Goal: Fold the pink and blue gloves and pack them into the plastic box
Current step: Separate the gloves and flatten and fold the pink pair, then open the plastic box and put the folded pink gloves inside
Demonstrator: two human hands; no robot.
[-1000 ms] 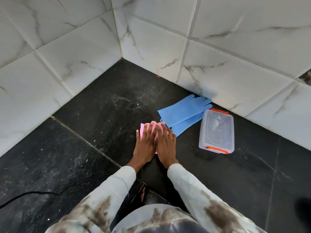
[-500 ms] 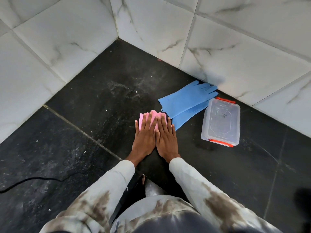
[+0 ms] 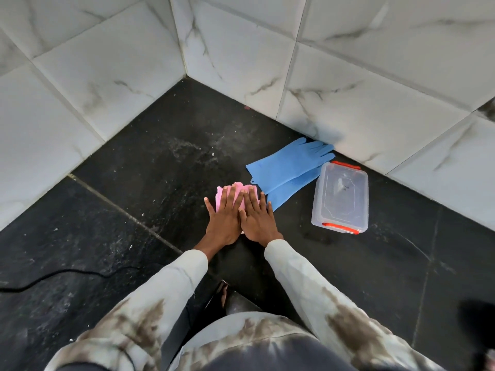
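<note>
The folded pink gloves lie on the dark floor, mostly covered by my hands. My left hand and my right hand press flat on them side by side, fingers straight. Just beyond and to the right, the blue gloves lie unfolded and stacked, their fingertips near the wall. The clear plastic box with orange clips stands to the right of them, its lid on.
White marble-look wall tiles meet in a corner behind the gloves. A black cable runs across the floor at the left. My knees and stained sleeves fill the bottom of the view.
Both hands stay pressed flat on the pink gloves. Only the camera has shifted a little; the blue gloves and the box have not moved.
</note>
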